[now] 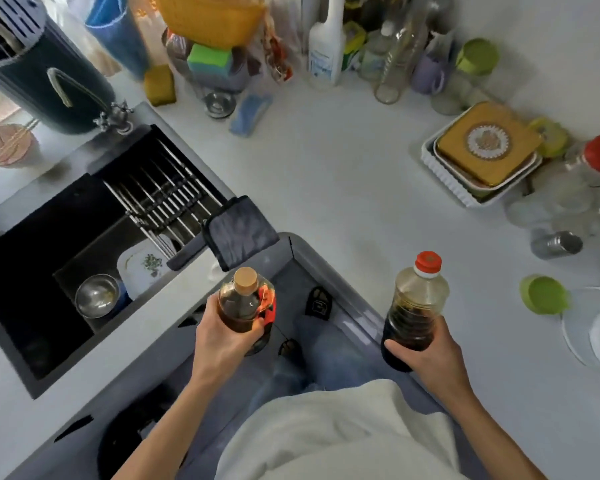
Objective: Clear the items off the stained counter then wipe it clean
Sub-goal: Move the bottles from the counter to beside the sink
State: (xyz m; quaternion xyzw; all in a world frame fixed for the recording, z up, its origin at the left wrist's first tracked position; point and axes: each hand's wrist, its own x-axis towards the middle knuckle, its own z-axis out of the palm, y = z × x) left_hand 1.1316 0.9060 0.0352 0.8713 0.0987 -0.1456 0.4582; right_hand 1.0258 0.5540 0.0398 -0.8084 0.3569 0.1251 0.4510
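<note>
Two bottles are lifted clear of the counter [343,174]. The cork-stoppered bottle [245,306], glass, holding dark liquid and bearing a red label, is clamped in the left hand [222,341], fingers curled round its lower body. It hangs upright over the floor gap, off the counter's inner corner edge. The red-capped bottle [418,306], ribbed clear plastic, roughly half full of dark liquid, is gripped low by the right hand [430,355]. It stands upright just above the counter's right run, near that same corner. Judgement: the right hand lies nearer any set-down spot. A dark folded cloth [239,230] drapes the counter edge beside the sink [84,237], left of the corner.
</note>
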